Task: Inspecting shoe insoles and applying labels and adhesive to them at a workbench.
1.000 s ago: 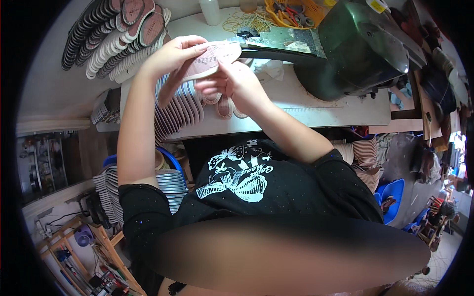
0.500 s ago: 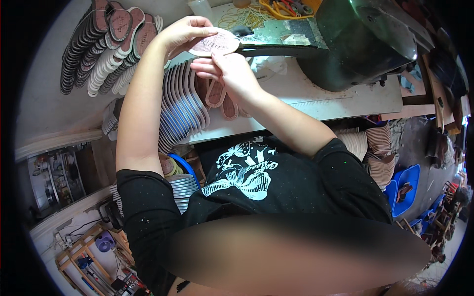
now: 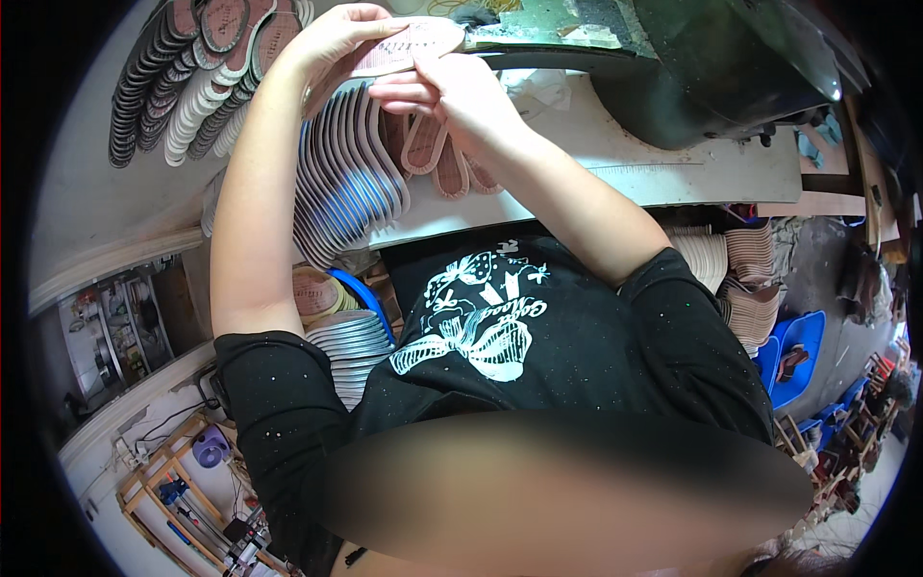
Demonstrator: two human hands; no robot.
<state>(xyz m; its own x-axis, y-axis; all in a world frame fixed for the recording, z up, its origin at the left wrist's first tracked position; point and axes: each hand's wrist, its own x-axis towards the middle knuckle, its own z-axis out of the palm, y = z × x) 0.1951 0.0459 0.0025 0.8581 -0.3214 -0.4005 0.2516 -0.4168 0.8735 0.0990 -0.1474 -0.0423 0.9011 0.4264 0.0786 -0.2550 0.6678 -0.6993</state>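
Note:
A pinkish insole [image 3: 415, 45] with a pale edge is held at the tip of a dark green machine's narrow arm [image 3: 553, 37]. My left hand [image 3: 348, 43] is closed on its left end, thumb on top and fingers partly hidden underneath. On the near edge, my right hand [image 3: 460, 91] pinches the insole between thumb and fingers, with the other fingers stretched to the left. Just below my hands, a long row of stacked insoles [image 3: 351, 178] lies on the white table. Several loose pink insoles [image 3: 450, 171] lie beside that row.
The bulky machine body [image 3: 716, 77] stands at the back right of the white table [image 3: 625, 178]. More insoles [image 3: 187, 91] are bunched at the far left. Curved stacked pieces [image 3: 745, 279] and a blue bin [image 3: 796, 358] are at the right; round stacked pieces [image 3: 348, 351] sit near my left arm.
The whole view has shifted, so hands, machine and table appear higher in the picture. Both hands keep hold of the same insole at the machine's tip, with little change in grip.

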